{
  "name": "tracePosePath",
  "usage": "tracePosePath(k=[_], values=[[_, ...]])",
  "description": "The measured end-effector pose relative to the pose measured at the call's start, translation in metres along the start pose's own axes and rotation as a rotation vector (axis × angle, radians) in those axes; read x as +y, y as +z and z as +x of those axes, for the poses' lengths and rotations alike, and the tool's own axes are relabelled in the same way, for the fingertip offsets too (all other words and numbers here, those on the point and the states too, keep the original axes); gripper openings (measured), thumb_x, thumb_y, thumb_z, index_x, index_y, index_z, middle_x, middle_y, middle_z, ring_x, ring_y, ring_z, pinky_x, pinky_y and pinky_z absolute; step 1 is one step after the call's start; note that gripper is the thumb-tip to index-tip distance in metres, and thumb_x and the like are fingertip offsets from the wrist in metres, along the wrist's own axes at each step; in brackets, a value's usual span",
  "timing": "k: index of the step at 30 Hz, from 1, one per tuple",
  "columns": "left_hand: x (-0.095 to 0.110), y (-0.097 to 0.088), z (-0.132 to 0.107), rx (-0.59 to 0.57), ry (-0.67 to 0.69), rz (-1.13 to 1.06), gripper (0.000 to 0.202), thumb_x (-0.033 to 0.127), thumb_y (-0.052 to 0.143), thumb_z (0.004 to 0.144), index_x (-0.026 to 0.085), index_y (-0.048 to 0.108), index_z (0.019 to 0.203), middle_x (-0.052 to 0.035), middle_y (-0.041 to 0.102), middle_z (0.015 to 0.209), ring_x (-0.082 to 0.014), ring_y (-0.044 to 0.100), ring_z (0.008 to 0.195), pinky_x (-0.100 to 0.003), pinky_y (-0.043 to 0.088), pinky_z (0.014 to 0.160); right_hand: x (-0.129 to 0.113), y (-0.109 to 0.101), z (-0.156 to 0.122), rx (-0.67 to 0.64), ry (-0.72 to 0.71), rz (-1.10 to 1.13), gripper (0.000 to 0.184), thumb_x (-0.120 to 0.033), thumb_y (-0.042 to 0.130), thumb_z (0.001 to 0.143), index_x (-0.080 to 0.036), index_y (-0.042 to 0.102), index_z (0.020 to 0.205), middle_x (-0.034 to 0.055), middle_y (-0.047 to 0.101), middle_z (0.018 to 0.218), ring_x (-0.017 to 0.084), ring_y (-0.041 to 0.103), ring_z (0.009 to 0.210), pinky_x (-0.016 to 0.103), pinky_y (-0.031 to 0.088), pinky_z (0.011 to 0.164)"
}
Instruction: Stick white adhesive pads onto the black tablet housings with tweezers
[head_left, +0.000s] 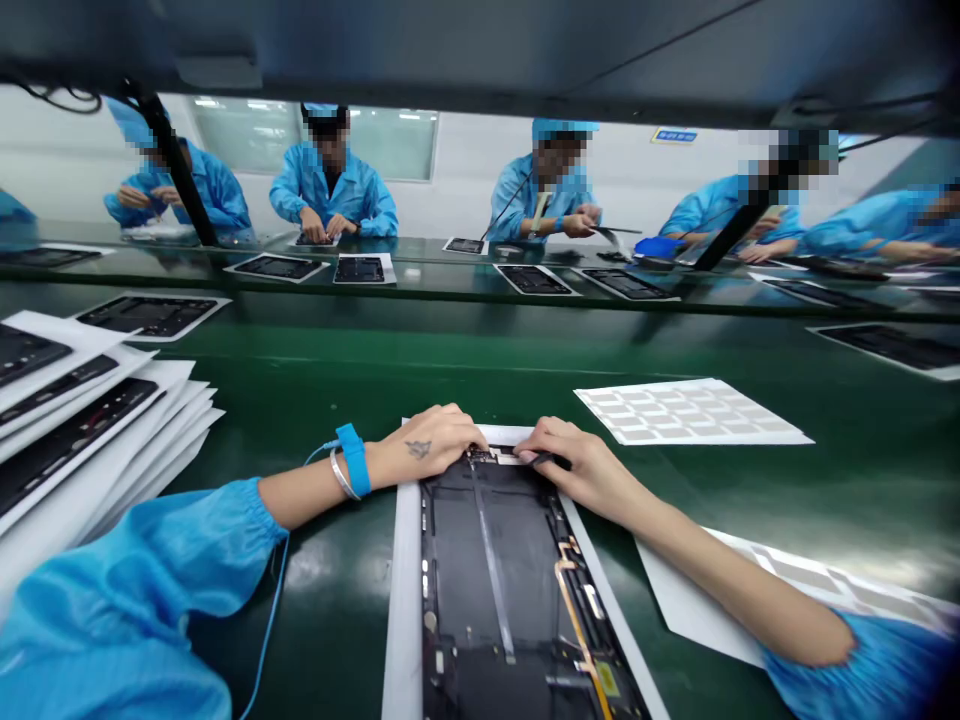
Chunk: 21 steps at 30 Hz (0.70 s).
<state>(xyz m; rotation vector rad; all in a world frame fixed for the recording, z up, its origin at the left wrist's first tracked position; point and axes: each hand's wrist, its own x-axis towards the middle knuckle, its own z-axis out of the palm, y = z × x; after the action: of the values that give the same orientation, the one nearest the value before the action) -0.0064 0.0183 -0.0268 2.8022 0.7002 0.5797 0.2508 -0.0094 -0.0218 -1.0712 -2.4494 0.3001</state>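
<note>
An opened tablet-like device (517,560) with dark internals, a grey strip and an orange flex cable lies on a white board (403,600) in front of me. My left hand (442,440) rests at its top edge, fingers bent and close together on the small parts there; what they pinch, if anything, is hidden. Just to the right, my right hand (577,462) is closed round a dark slim tool (553,460) whose exact kind I cannot make out. Between the fingertips a small pale part (507,457) shows at the device's top edge.
Stacked boards with devices (97,450) stand at the left. Sheets of grey stickers (690,412) and a second sheet (810,575) lie at the right. A blue wrist cord (271,610) trails from my left wrist. Across the line, co-workers (334,190) handle parts beneath an overhead shelf (480,60).
</note>
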Motion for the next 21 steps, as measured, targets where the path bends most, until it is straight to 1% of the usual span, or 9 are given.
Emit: tracePosePath(k=[2, 6, 8, 10, 12, 14, 16, 18, 21], values=[[0.000, -0.002, 0.000, 0.012, -0.025, -0.014, 0.028, 0.015, 0.038, 0.100, 0.020, 0.062, 0.114, -0.0058, 0.065, 0.112, -0.0195, 0.054, 0.111, -0.035, 0.044, 0.098, 0.000, 0.000, -0.001, 0.027, -0.032, 0.035, 0.024, -0.020, 0.047, 0.095, -0.022, 0.071, 0.097, 0.0069, 0.064, 0.085, 0.021, 0.059, 0.083, 0.035, 0.044, 0.074], [0.000, -0.003, -0.002, -0.013, -0.082, 0.032, 0.034, 0.024, 0.037, 0.102, 0.017, 0.048, 0.134, -0.0104, 0.052, 0.137, -0.0212, 0.039, 0.134, -0.040, 0.036, 0.112, -0.003, -0.002, -0.001, -0.062, -0.180, 0.031, 0.027, -0.021, 0.048, 0.096, -0.022, 0.070, 0.112, 0.0074, 0.064, 0.090, 0.021, 0.058, 0.086, 0.036, 0.041, 0.077], [0.002, -0.006, -0.002, -0.054, -0.124, 0.099, 0.037, 0.025, 0.036, 0.103, 0.017, 0.043, 0.138, -0.0116, 0.048, 0.141, -0.0220, 0.038, 0.134, -0.043, 0.036, 0.112, -0.005, -0.004, -0.001, -0.095, -0.220, -0.015, 0.025, -0.020, 0.050, 0.096, -0.021, 0.070, 0.110, 0.0078, 0.063, 0.092, 0.021, 0.057, 0.088, 0.036, 0.040, 0.076], [0.007, -0.011, 0.000, -0.102, -0.174, 0.183, 0.035, 0.026, 0.037, 0.102, 0.017, 0.044, 0.136, -0.0119, 0.051, 0.135, -0.0234, 0.046, 0.125, -0.044, 0.042, 0.105, -0.004, -0.005, -0.001, -0.068, -0.219, -0.034, 0.020, -0.018, 0.052, 0.094, -0.019, 0.071, 0.099, 0.0073, 0.063, 0.090, 0.021, 0.057, 0.086, 0.035, 0.039, 0.076], [0.013, -0.015, 0.003, -0.146, -0.216, 0.230, 0.029, 0.027, 0.038, 0.102, 0.016, 0.050, 0.126, -0.0109, 0.057, 0.119, -0.0235, 0.054, 0.109, -0.043, 0.046, 0.096, -0.001, -0.005, 0.000, 0.025, -0.192, -0.012, 0.018, -0.015, 0.052, 0.092, -0.018, 0.069, 0.087, 0.0062, 0.063, 0.087, 0.020, 0.058, 0.084, 0.035, 0.039, 0.076], [0.018, -0.019, 0.007, -0.176, -0.230, 0.233, 0.022, 0.028, 0.038, 0.101, 0.016, 0.054, 0.112, -0.0085, 0.059, 0.105, -0.0223, 0.056, 0.097, -0.039, 0.048, 0.089, 0.004, -0.004, 0.002, 0.183, -0.123, 0.044, 0.017, -0.014, 0.054, 0.089, -0.019, 0.067, 0.080, 0.0046, 0.064, 0.083, 0.019, 0.058, 0.081, 0.034, 0.040, 0.074], [0.017, -0.022, 0.011, -0.185, -0.227, 0.217, 0.019, 0.029, 0.039, 0.100, 0.018, 0.055, 0.101, -0.0061, 0.059, 0.097, -0.0206, 0.057, 0.092, -0.035, 0.048, 0.086, 0.009, -0.005, 0.004, 0.358, -0.031, 0.112, 0.016, -0.016, 0.053, 0.088, -0.021, 0.065, 0.078, 0.0036, 0.064, 0.079, 0.020, 0.059, 0.080, 0.033, 0.042, 0.073], [0.007, -0.031, 0.014, -0.159, -0.254, 0.204, 0.020, 0.033, 0.040, 0.100, 0.020, 0.055, 0.096, -0.0030, 0.060, 0.089, -0.0184, 0.058, 0.083, -0.031, 0.048, 0.080, 0.013, -0.009, 0.006, 0.509, 0.054, 0.160, 0.016, -0.018, 0.051, 0.089, -0.022, 0.064, 0.080, 0.0040, 0.064, 0.080, 0.020, 0.061, 0.081, 0.034, 0.045, 0.074], [-0.026, -0.057, 0.017, -0.028, -0.390, 0.186, 0.026, 0.037, 0.039, 0.100, 0.019, 0.056, 0.092, 0.0006, 0.059, 0.079, -0.0155, 0.056, 0.073, -0.027, 0.047, 0.072, 0.015, -0.019, 0.005, 0.658, 0.146, 0.192, 0.018, -0.024, 0.047, 0.094, -0.022, 0.063, 0.085, 0.0054, 0.065, 0.084, 0.021, 0.062, 0.081, 0.034, 0.047, 0.074]])
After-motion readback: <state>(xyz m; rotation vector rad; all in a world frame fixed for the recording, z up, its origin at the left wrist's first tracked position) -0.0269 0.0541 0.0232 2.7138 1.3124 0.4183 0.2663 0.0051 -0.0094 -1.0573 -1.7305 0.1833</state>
